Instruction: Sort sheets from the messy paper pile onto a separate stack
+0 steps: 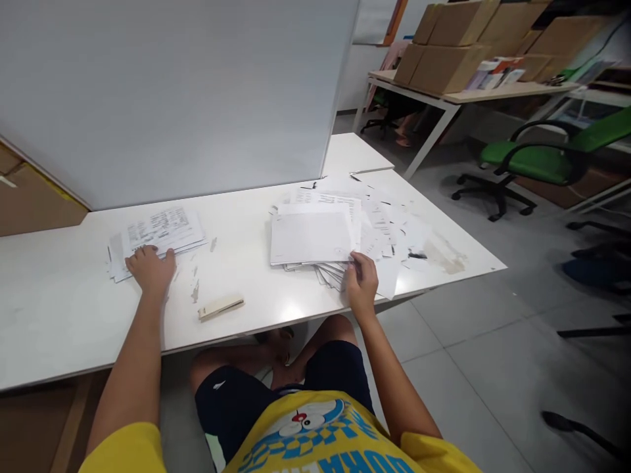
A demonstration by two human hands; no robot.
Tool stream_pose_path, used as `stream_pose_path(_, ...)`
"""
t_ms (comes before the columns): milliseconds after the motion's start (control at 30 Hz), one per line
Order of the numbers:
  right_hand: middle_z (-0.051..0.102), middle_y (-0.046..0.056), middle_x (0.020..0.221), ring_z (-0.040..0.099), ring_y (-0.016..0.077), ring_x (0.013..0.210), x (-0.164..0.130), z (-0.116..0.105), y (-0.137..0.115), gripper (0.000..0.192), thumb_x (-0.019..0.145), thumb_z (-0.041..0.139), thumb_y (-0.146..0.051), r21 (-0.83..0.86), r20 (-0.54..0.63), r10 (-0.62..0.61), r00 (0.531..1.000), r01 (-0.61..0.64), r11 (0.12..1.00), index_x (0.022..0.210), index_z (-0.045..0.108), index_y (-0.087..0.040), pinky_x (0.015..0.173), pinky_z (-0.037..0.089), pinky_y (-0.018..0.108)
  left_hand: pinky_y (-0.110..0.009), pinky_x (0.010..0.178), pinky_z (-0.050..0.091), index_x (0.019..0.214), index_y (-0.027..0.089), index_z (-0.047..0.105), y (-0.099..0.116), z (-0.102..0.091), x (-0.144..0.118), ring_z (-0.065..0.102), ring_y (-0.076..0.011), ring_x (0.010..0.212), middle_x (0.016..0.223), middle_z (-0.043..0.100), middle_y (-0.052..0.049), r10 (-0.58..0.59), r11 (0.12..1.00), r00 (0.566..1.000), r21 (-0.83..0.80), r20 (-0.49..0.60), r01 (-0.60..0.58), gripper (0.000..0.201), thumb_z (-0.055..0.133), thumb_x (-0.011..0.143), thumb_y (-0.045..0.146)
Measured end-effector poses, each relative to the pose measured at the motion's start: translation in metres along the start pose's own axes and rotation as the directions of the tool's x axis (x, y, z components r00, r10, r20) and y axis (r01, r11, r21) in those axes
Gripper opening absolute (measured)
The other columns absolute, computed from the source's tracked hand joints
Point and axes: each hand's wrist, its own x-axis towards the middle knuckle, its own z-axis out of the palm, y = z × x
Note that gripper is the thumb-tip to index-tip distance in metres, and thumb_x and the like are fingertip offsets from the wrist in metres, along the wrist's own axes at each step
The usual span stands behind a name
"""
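Observation:
My left hand (150, 268) rests on the near edge of a pile of printed papers (162, 228) at the left, its thumb and fingers apart. At the right, my right hand (362, 279) has its fingers closed on the near right corner of the top sheet (313, 236) of a thicker stack. That sheet is mostly blank, and the edges of several sheets fan out beneath it. A cream stapler (221, 307) lies between the two piles, close to the table's front edge.
Loose papers and dark scraps (389, 230) spread over the right end of the white table (236, 263). A tall whitish panel (172, 92) rises behind it. A cardboard box (39, 200) stands at far left. Beyond are a green chair (537, 161) and a desk with stacked boxes (444, 66).

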Motion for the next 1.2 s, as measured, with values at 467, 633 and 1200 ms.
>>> stream_pose_path(467,0.062,0.011,0.109,0.056,0.0254,0.106,0.0,-0.002,0.008,0.028,0.086,0.048,-0.029,0.001,0.043,0.035,0.998,-0.036,0.999,0.106,0.064,-0.017,0.097,0.047,0.047,-0.056,0.118,0.009,0.121,-0.005,0.05,-0.007,0.004,-0.004,0.028,-0.0428,0.14,0.136,0.047,-0.034,-0.049,0.974,0.997,0.218,-0.053,0.06,0.073,0.058,0.079,0.054)
stream_pose_path(633,0.061,0.013,0.11,0.056,0.0265,0.109,-0.004,-0.003,0.0,0.028,0.088,0.047,-0.028,-0.065,-0.009,-0.015,1.0,0.014,0.998,0.107,0.064,-0.018,0.096,0.047,0.048,-0.058,0.117,0.013,0.122,0.005,0.052,-0.011,0.006,-0.006,0.022,-0.0431,0.143,0.141,0.045,-0.028,0.071,0.989,0.997,0.126,0.016,-0.072,0.066,0.059,0.078,0.053)
stream_pose_path(1200,0.031,0.019,0.155,0.027,0.0339,0.143,-0.001,0.235,-0.126,0.049,0.097,0.046,-0.03,-0.073,0.851,-0.137,0.506,0.374,0.925,0.141,0.043,-0.009,0.116,0.02,0.049,-0.042,0.113,0.033,0.127,0.018,0.047,-0.013,0.0,-0.005,0.045,-0.0275,0.129,0.136,0.046,-0.014,0.251,0.964,0.968,-0.092,0.009,-0.249,0.055,0.062,0.076,0.033)
